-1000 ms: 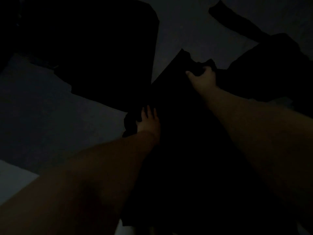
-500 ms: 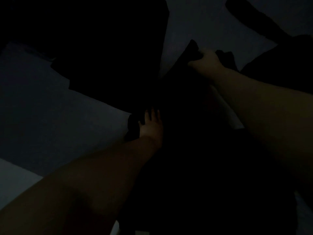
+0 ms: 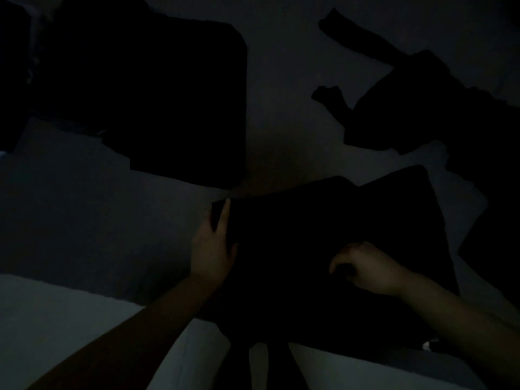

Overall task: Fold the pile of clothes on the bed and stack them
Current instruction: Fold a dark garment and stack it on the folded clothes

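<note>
The scene is very dark, so details of fabric and colour are hard to read. A dark garment [image 3: 323, 249] lies folded over on the bed [image 3: 84, 220] at about 5 o'clock from the middle of the view, near the person. The left hand [image 3: 213, 249] lies along the garment's 9 o'clock edge, its fingers [image 3: 223, 218] straight and pressed against the cloth with the thumb tucked at the hem. The right hand [image 3: 368, 268] rests on top of the garment at 4 o'clock, fingers curled downward; whether they pinch the cloth I cannot tell. A flat, squarish dark stack [image 3: 168, 108] sits at 11 o'clock, apart from the garment, and a loose dark pile [image 3: 422, 108] sprawls at 2 o'clock.
</note>
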